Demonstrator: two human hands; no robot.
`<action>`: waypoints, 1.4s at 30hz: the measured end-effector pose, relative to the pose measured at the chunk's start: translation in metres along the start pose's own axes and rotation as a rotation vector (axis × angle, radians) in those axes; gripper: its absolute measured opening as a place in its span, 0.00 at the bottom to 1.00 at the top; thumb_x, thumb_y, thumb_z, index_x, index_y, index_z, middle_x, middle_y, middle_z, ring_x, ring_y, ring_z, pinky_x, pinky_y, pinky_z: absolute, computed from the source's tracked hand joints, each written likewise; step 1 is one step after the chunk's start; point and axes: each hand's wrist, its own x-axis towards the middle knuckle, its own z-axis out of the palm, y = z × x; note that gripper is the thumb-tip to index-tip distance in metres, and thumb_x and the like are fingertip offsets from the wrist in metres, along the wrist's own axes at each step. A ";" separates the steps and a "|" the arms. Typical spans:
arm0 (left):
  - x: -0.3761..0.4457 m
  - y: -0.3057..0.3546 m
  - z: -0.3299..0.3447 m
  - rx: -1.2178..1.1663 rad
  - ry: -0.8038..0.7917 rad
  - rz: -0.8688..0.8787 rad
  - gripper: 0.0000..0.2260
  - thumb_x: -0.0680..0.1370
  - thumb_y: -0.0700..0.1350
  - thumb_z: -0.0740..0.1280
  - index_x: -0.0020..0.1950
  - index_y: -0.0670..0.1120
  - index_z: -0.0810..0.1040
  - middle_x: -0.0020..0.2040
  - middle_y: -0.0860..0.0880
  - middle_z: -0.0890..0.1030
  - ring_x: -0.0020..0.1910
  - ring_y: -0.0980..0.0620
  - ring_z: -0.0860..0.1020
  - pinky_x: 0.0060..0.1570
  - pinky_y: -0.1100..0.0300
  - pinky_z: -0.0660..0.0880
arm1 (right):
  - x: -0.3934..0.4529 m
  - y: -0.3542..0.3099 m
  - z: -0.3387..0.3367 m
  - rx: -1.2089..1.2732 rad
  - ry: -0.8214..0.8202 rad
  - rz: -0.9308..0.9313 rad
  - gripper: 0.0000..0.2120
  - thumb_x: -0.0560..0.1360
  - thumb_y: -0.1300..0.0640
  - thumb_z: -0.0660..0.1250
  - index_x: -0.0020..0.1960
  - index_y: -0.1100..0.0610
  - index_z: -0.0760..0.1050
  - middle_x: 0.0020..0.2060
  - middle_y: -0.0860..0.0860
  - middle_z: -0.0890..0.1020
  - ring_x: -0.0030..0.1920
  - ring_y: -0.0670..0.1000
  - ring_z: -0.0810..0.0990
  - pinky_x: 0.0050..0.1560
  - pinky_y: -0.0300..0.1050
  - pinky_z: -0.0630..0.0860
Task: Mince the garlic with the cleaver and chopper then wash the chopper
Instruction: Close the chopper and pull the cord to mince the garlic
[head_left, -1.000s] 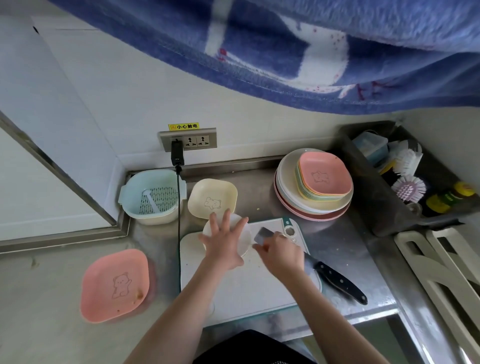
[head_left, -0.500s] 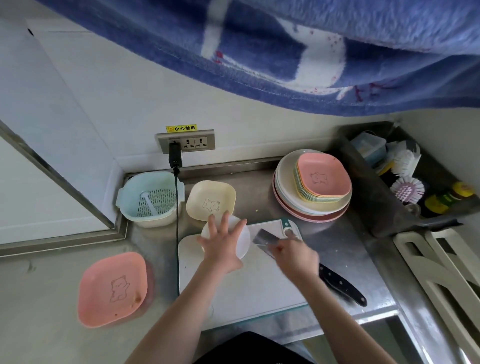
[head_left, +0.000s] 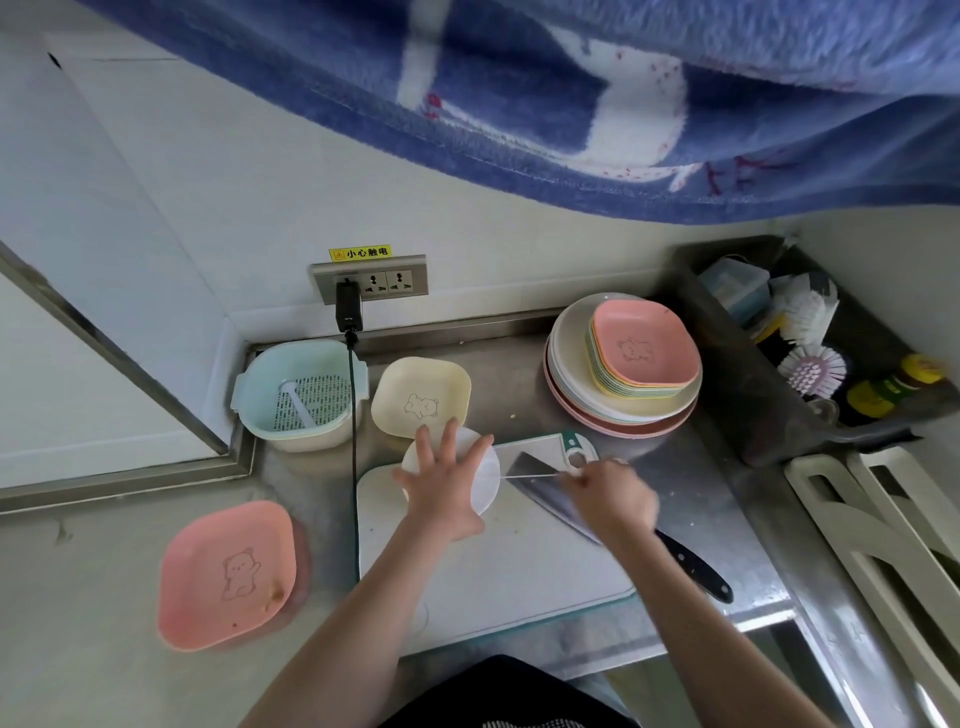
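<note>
The left hand is laid flat on the round white chopper, its fingers spread wide and straight over the lid, with the forearm reaching in from the lower edge of the view. The right hand is curled, and a thin white pull cord is pinched at its fingertips; the cord is stretched taut from those fingertips back to the chopper's side, just beyond the left hand's little finger. Under the right hand the cleaver lies flat, its blade passing beneath the knuckles and its black handle pointing away past the wrist. Both chopper and cleaver rest on one white cutting board, which lies on a stainless steel counter set in a corner of pale walls. Just ahead of the left fingertips one yellow dish is seen, and one blue strainer basket stands further out beyond the thumb side. One pink dish lies well apart, beside the left forearm. One stack of plates stands beyond the right fingertips. A blue towel hangs overhead.
</note>
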 end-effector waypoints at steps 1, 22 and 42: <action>0.000 0.000 0.000 0.004 0.000 -0.002 0.47 0.65 0.50 0.74 0.74 0.64 0.47 0.76 0.51 0.38 0.74 0.37 0.38 0.59 0.35 0.65 | -0.007 -0.022 0.003 -0.026 -0.024 -0.159 0.19 0.77 0.40 0.57 0.53 0.52 0.78 0.50 0.52 0.79 0.46 0.55 0.79 0.42 0.43 0.70; -0.001 -0.002 -0.001 0.003 -0.008 -0.008 0.47 0.66 0.49 0.73 0.75 0.64 0.46 0.77 0.51 0.37 0.74 0.37 0.37 0.59 0.35 0.64 | -0.012 -0.053 0.004 -0.037 -0.037 -0.202 0.21 0.78 0.39 0.56 0.55 0.54 0.78 0.52 0.53 0.78 0.52 0.57 0.79 0.46 0.45 0.71; 0.000 -0.002 0.001 -0.002 0.017 -0.003 0.48 0.65 0.50 0.74 0.75 0.64 0.47 0.77 0.52 0.38 0.74 0.38 0.38 0.59 0.36 0.65 | -0.004 -0.029 0.016 0.044 -0.007 -0.117 0.18 0.78 0.43 0.56 0.49 0.54 0.79 0.47 0.53 0.78 0.46 0.56 0.80 0.45 0.45 0.74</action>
